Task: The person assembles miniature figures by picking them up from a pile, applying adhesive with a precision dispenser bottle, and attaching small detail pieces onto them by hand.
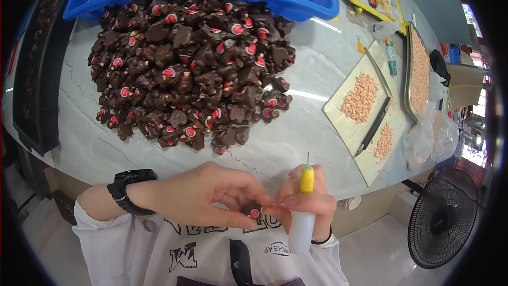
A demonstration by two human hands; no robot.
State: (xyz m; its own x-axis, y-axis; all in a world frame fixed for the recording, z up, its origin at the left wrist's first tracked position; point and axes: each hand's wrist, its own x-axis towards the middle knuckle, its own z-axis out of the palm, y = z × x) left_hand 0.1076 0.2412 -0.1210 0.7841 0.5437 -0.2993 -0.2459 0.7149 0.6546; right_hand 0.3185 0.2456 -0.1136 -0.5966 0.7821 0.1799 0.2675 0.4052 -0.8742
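Below the table edge [174,167], my left hand [203,196] and right hand [304,201] pinch one brown piece [253,212]; the pile [190,69] sits well apart.

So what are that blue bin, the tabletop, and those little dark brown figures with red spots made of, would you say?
The blue bin looks like moulded plastic: even colour, rounded glossy rim. The tabletop seems polished stone or a marble-look laminate: pale, faintly veined, reflecting the lights. The dark brown figures appear matte, perhaps resin or soft plastic, with glossy red-and-white spots; I cannot tell which. The left hand pinches one.
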